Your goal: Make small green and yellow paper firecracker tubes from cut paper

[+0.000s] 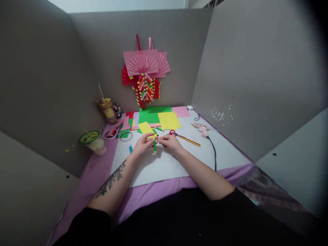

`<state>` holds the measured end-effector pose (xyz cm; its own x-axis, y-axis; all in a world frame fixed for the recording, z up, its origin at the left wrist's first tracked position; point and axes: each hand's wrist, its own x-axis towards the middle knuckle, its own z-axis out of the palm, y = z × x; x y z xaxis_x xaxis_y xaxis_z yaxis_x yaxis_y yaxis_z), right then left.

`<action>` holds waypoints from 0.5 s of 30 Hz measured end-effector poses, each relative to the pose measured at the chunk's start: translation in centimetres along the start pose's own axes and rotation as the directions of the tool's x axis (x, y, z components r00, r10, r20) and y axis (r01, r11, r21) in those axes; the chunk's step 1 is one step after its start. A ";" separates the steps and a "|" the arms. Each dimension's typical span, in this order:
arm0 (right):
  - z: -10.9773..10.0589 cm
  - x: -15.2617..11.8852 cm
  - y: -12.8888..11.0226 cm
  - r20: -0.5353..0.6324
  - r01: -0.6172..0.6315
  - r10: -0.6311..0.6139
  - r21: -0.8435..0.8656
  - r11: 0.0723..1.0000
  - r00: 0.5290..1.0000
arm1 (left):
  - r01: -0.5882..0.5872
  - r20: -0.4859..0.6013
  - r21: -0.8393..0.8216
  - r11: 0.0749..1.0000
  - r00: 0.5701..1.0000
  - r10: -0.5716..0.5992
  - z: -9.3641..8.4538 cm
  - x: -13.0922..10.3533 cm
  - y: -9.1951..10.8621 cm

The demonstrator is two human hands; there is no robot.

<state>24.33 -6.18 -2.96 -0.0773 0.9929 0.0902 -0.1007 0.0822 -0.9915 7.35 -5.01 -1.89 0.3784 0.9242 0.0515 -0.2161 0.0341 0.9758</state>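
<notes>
Near the middle of the white work surface (164, 167), my left hand (144, 144) is closed on a small green paper roll (155, 146) with yellow ends, which hangs upright from the fingers. My right hand (169, 143) meets it from the right, its fingertips pinched together at the roll's upper end; what they hold is too small to name. Just behind the hands lie more green rolls (159, 129) and a yellow paper piece (145, 127). Red-handled scissors (172, 132) rest beyond my right hand, beside an orange and black pencil-like tool (190, 140).
A pink glue gun (202, 130) with a black cord lies at the right. Green sheets (151, 115) and yellow sheets (169, 120) lie at the back. Two cups, one a lidded tub (94, 141), and tape rings (126, 136) are left. Paper firecracker decorations (146, 65) hang on the grey panel.
</notes>
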 end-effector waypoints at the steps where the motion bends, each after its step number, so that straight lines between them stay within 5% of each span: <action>1: 0.1 -0.1 -0.1 0.001 -0.005 0.005 0.002 1.000 1.000 | -0.005 0.009 0.009 1.000 1.000 0.005 0.0 0.0 0.0; 15: 0.4 -0.5 -0.7 0.019 -0.016 0.017 -0.032 0.999 1.000 | -0.020 0.018 0.045 0.999 1.000 0.020 0.4 -0.2 -0.1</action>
<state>23.99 -6.73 -2.29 -0.0973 0.9924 0.0754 -0.0674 0.0690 -0.9953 7.67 -5.40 -1.93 0.3899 0.9179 0.0743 -0.1826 -0.0020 0.9832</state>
